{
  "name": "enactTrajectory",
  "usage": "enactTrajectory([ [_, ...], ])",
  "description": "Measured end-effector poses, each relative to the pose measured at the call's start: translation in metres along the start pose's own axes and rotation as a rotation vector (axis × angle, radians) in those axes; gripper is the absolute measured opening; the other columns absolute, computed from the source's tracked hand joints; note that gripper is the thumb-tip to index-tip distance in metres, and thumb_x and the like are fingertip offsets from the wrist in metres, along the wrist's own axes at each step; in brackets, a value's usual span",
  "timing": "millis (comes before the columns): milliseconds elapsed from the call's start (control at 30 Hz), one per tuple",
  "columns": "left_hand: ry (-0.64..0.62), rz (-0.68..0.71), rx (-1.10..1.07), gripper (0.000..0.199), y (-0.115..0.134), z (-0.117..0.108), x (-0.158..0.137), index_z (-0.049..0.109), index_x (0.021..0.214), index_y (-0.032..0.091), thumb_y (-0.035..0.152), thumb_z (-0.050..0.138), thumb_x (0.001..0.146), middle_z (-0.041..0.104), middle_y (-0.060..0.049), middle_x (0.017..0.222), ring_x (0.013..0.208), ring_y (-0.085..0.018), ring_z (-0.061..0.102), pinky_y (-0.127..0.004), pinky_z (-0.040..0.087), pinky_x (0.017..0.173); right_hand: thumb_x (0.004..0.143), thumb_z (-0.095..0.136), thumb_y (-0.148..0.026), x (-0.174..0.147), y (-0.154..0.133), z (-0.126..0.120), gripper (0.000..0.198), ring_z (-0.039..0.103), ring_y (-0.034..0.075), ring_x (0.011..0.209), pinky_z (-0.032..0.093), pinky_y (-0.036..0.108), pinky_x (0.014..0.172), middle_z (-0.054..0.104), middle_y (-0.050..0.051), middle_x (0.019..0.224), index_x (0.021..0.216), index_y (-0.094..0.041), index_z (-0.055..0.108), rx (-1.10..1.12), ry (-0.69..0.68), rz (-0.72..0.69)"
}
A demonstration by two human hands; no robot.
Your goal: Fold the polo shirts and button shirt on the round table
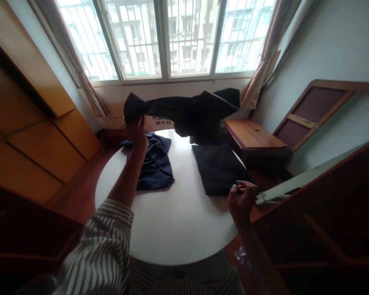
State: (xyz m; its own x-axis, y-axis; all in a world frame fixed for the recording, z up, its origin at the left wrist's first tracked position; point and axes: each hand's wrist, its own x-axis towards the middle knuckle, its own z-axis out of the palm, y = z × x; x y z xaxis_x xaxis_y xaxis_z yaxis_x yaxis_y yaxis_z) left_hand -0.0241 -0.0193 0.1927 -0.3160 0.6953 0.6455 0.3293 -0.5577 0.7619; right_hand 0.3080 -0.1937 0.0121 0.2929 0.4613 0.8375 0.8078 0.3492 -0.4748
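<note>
My left hand (137, 130) is raised over the far left of the table, closed on one end of a black garment (178, 107). This garment stretches through the air to the right, blurred by motion, and its far end hangs bunched; its exact kind is unclear. Low on the right, my right hand (242, 198) has its fingers curled at the near right corner of a black folded garment (219, 170). Something dark shows between those fingers, too small to name. Below my left hand, a rumpled dark blue garment (155, 164) lies on the table.
A round white table (172, 233) stands before me, under a barred window (187, 41). Yellow-brown cabinets (24, 123) line the left. A wooden bedside cabinet (255, 135) and a wood-framed panel (313, 110) stand right. Small shiny wrappers (241, 255) lie low right.
</note>
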Motion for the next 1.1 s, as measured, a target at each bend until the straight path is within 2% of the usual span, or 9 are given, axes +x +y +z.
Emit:
enactTrajectory([
  [67,0.168,-0.064,-0.096,0.041,-0.02,-0.044,-0.038,0.052,0.109,0.018,0.041,0.018,0.109,0.07,-0.004,0.103,0.099,-0.015,0.07,-0.038,0.056,0.088,0.095,0.048,-0.028,0.0,0.001,0.003,0.017,0.054,0.026,0.093,0.047,0.044,0.084,0.054,0.011,0.1,0.106,-0.018,0.057,-0.024,-0.043,-0.007],
  [133,0.16,-0.146,-0.089,0.034,-0.039,-0.082,-0.098,0.05,0.103,0.018,0.047,0.031,0.104,0.072,-0.004,0.089,0.084,-0.017,0.073,-0.037,0.059,0.08,0.097,0.049,-0.035,-0.001,0.001,0.008,0.025,0.055,0.029,0.099,0.047,0.049,0.09,0.057,0.014,0.102,0.109,-0.016,0.06,-0.072,-0.1,-0.029],
  [300,-0.361,-0.155,0.451,0.03,-0.045,-0.138,-0.224,0.059,0.086,0.02,0.046,0.046,0.098,0.066,-0.001,0.065,0.055,-0.017,0.064,-0.027,0.052,0.054,0.089,0.054,-0.065,-0.012,0.01,0.021,0.066,0.054,0.039,0.115,0.045,0.058,0.095,0.059,0.026,0.124,0.12,-0.007,0.064,-0.253,-0.293,-0.087],
  [433,-0.49,0.005,0.54,0.023,-0.017,-0.145,-0.242,0.063,0.087,0.022,0.035,0.048,0.097,0.066,0.001,0.067,0.059,-0.016,0.064,-0.025,0.05,0.059,0.1,0.042,-0.048,-0.009,0.019,0.033,0.049,0.062,0.035,0.108,0.049,0.056,0.094,0.069,0.023,0.113,0.106,-0.01,0.072,-0.181,-0.403,-0.164],
  [533,-0.462,0.11,0.532,0.023,0.0,-0.132,-0.224,0.065,0.086,0.021,0.033,0.049,0.097,0.066,0.001,0.066,0.058,-0.015,0.064,-0.025,0.049,0.06,0.102,0.043,-0.035,0.004,0.005,0.041,0.039,0.069,0.029,0.093,0.055,0.048,0.087,0.074,0.019,0.098,0.102,-0.011,0.073,-0.048,-0.395,-0.199],
  [700,-0.441,0.214,0.338,0.024,0.029,-0.08,-0.191,0.066,0.089,0.019,0.033,0.05,0.099,0.069,-0.002,0.073,0.065,-0.015,0.066,-0.025,0.051,0.067,0.1,0.044,-0.015,-0.001,-0.064,0.041,0.029,0.067,0.026,0.105,0.054,0.043,0.095,0.072,0.015,0.114,0.112,-0.014,0.07,0.162,-0.588,-0.502],
  [867,-0.825,0.303,0.275,0.031,0.038,0.006,-0.197,0.07,0.102,0.019,0.042,0.049,0.1,0.07,-0.008,0.096,0.087,-0.018,0.067,-0.027,0.052,0.079,0.098,0.051,-0.017,-0.048,-0.119,0.021,0.02,0.067,0.024,0.103,0.054,0.043,0.095,0.072,0.013,0.108,0.108,-0.014,0.068,0.339,-0.791,-0.641],
  [1000,-1.074,0.34,0.42,0.063,0.019,0.061,-0.227,0.065,0.126,0.018,0.062,0.07,0.08,0.062,-0.013,0.114,0.104,-0.028,0.063,-0.035,0.053,0.085,0.094,0.051,-0.012,-0.059,-0.12,0.0,0.014,0.065,0.02,0.09,0.053,0.038,0.085,0.072,0.009,0.095,0.094,-0.016,0.065,0.535,-0.793,-0.756],
  [1100,-1.165,0.338,0.423,0.045,0.003,0.079,-0.246,0.067,0.124,0.019,0.048,0.065,0.09,0.062,-0.011,0.107,0.094,-0.024,0.065,-0.032,0.052,0.077,0.089,0.05,-0.007,-0.053,-0.108,-0.011,0.025,0.051,0.015,0.061,0.043,0.031,0.061,0.058,0.001,0.065,0.068,-0.021,0.05,0.588,-0.707,-0.724],
])
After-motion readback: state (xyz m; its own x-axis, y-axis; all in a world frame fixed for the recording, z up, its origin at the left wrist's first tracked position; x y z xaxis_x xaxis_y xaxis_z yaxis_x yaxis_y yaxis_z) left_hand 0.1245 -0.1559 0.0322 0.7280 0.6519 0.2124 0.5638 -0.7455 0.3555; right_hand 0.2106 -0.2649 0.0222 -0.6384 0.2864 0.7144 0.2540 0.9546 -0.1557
